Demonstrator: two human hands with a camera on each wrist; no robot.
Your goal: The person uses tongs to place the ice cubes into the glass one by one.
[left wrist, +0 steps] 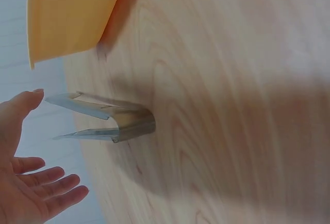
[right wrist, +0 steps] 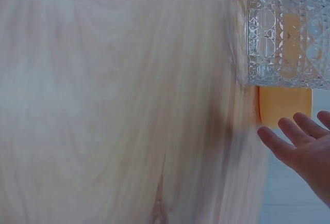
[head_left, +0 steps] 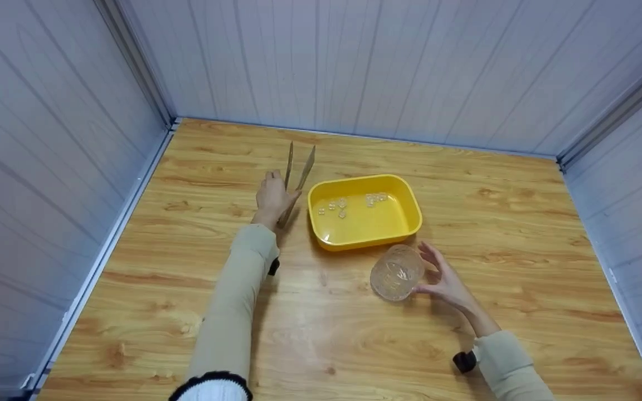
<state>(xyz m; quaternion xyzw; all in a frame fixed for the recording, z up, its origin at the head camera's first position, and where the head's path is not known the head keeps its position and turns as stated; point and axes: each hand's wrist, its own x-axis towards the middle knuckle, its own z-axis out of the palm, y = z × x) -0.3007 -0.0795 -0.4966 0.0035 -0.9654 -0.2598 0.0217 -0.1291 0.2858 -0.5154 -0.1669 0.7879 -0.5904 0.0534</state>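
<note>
Metal tongs (head_left: 305, 170) lie on the wooden table left of a yellow basin, their two arms spread apart. My left hand (head_left: 274, 197) is over them, thumb on one side and fingers on the other; in the left wrist view the fingers (left wrist: 56, 185) are extended and apart from the tongs (left wrist: 129, 121). A clear, patterned glass (head_left: 396, 273) stands in front of the basin (head_left: 365, 244). Beside its right side is my right hand (head_left: 446, 283), thumb and fingers spread; the right wrist view shows a gap between the fingers (right wrist: 289, 146) and the glass (right wrist: 278, 38).
Several small clear cubes (head_left: 342, 204) lie on the basin's floor, in a left group and a right group. Pale panelled walls (head_left: 321, 67) border the wooden table (head_left: 332, 334) at the back and both sides.
</note>
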